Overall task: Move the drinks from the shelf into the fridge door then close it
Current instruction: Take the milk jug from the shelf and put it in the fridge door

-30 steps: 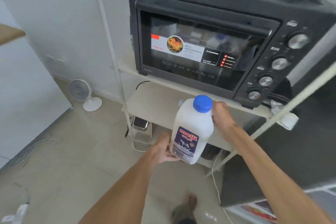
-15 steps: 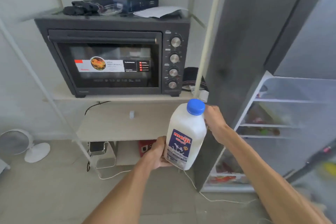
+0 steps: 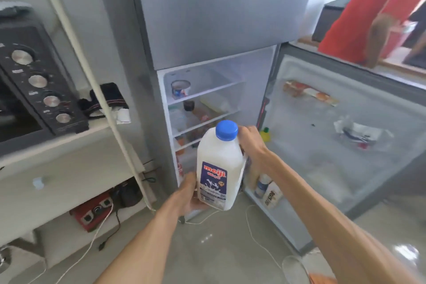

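I hold a white milk jug [image 3: 217, 168] with a blue cap and a blue "meiji" label upright in front of the open fridge [image 3: 207, 90]. My left hand [image 3: 187, 193] cups its base from below. My right hand [image 3: 251, 143] grips its handle near the neck. The fridge door [image 3: 345, 145] is swung wide open to the right. Its lower bin holds two bottles [image 3: 268, 189], and a small yellow bottle [image 3: 265, 134] sits near the hinge. The white shelf [image 3: 69, 168] is at the left.
A black toaster oven [image 3: 34, 90] stands on the shelf rack at left, with a red box [image 3: 92, 212] and white cables [image 3: 96, 233] on the floor below. A person in a red shirt [image 3: 364, 16] leans on a counter behind the door. Food items fill the fridge's inner shelves.
My view has swung right from the oven shelf to the open fridge. The jug, held in both hands, has travelled with me and now sits before the fridge opening.
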